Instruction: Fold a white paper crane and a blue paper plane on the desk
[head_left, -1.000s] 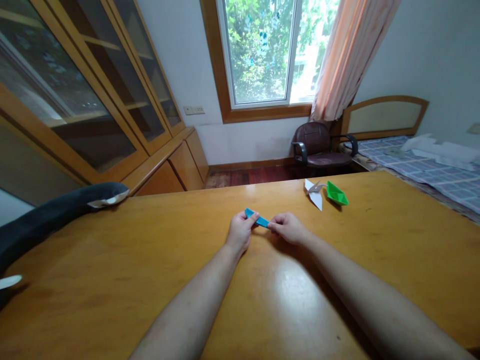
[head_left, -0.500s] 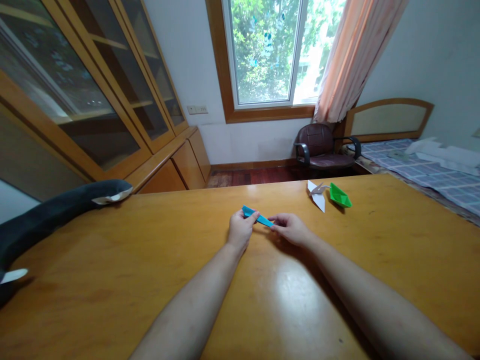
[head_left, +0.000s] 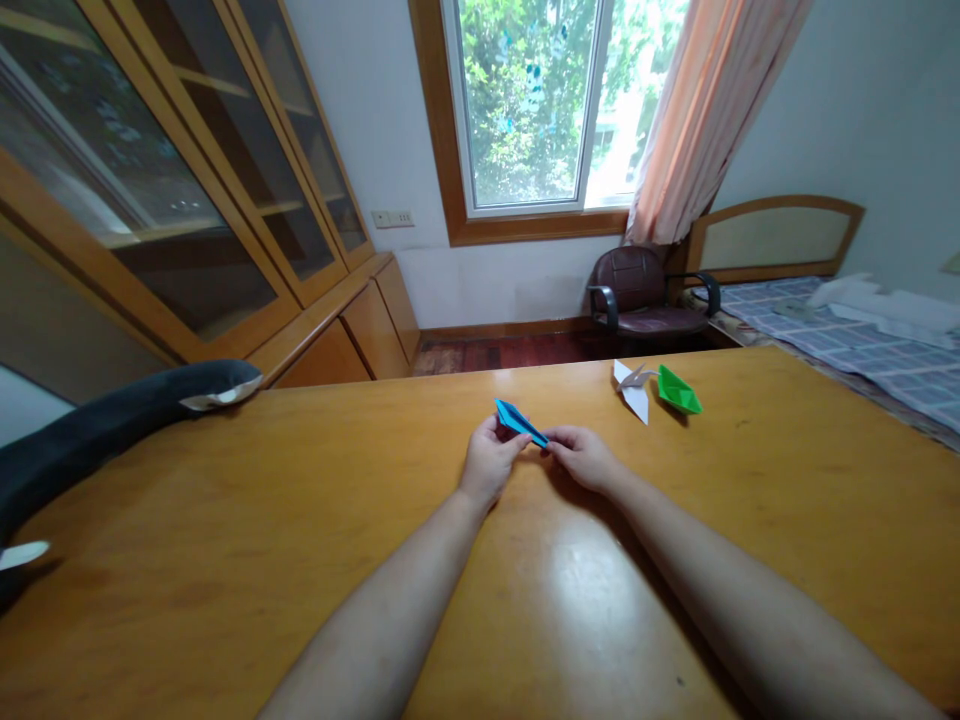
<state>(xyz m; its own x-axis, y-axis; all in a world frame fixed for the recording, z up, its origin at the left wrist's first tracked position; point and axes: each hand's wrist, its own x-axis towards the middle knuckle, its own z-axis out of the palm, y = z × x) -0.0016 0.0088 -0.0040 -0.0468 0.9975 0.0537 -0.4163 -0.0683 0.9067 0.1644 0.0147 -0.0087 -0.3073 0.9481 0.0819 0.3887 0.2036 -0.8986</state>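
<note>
A narrow piece of folded blue paper (head_left: 516, 419) slants between my hands above the table, its wider pointed end up and to the left. My left hand (head_left: 491, 455) is closed on its middle, thumb on the near side and fingers partly hidden behind. At its lower right end, my right hand (head_left: 583, 457) pinches the narrow tip. To the right of my hands, near the far edge, lie a white folded paper crane (head_left: 632, 388) and a green folded paper boat (head_left: 678, 391), close beside each other.
The wooden table (head_left: 225, 560) fills the foreground. A dark stuffed toy (head_left: 112, 410) with white patches lies along its left side. Beyond the far edge stand a glass-door cabinet (head_left: 300, 300), a brown armchair (head_left: 645, 290) and a bed (head_left: 862, 310).
The blue paper has turned in my fingers, so its wider end shows more of its folded faces. My left hand has shifted slightly right, closer to my right hand.
</note>
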